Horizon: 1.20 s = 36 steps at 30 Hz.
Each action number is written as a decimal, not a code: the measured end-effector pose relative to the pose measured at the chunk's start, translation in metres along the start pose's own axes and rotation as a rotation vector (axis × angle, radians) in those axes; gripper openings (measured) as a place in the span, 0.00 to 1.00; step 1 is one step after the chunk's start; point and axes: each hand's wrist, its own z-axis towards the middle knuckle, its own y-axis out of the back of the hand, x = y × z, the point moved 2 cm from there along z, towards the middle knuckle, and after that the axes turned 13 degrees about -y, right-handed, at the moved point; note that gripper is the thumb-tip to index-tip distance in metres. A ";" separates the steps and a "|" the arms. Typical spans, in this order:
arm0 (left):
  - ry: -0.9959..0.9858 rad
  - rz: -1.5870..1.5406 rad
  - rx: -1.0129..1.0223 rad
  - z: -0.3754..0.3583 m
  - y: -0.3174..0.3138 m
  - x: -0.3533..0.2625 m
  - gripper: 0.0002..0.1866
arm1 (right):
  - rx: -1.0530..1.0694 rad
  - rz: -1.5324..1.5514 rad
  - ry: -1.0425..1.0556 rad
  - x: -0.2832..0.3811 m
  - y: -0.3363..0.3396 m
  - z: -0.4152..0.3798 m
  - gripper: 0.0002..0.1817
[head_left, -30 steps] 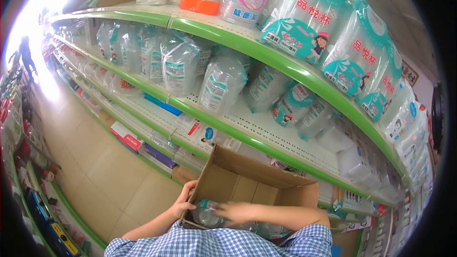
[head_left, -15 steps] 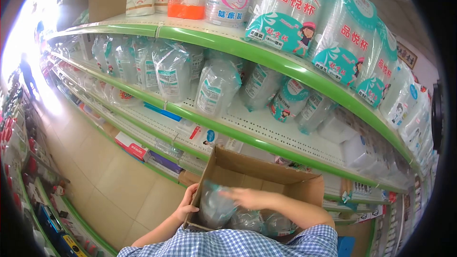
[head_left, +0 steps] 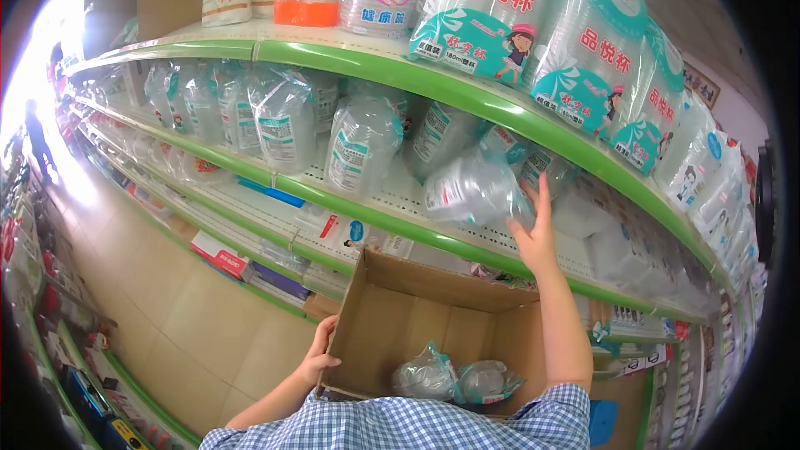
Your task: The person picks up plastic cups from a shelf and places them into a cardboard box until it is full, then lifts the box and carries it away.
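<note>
1. The cup pack [head_left: 471, 192], a clear plastic bag of stacked disposable cups, lies on its side at the front of the middle shelf [head_left: 392, 215], among other such packs.
2. The right hand [head_left: 537, 233] is raised against the pack's right end, fingers spread and pressing on it; whether they close around it I cannot tell.
3. The pack looks light and bulky. Its film is probably slippery and crinkly, and the thin cups inside would likely dent under a hard squeeze, so a broad grip around the middle of the stack seems safest.
4. The left hand [head_left: 321, 357] is clenched on the near left edge of the box [head_left: 392, 329], an open cardboard carton held against the body.
5. Two more packs [head_left: 454, 379] lie in the box's bottom.
6. The top shelf [head_left: 350, 58] carries larger teal-labelled cup bags [head_left: 583, 75].
7. An aisle floor [head_left: 167, 283] runs off to the left.
</note>
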 end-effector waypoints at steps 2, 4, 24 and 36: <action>0.005 0.005 -0.002 -0.001 0.000 -0.001 0.48 | -0.030 0.251 -0.075 -0.020 -0.012 0.021 0.40; 0.011 0.012 -0.011 -0.001 -0.001 -0.002 0.49 | -0.021 0.375 -0.169 -0.026 -0.028 0.034 0.38; 0.047 -0.020 -0.019 0.003 -0.001 -0.003 0.50 | 0.690 -0.841 0.430 -0.029 -0.053 -0.123 0.28; 0.065 0.038 -0.046 0.000 -0.002 -0.005 0.50 | 1.296 -0.313 0.001 -0.062 -0.072 -0.156 0.10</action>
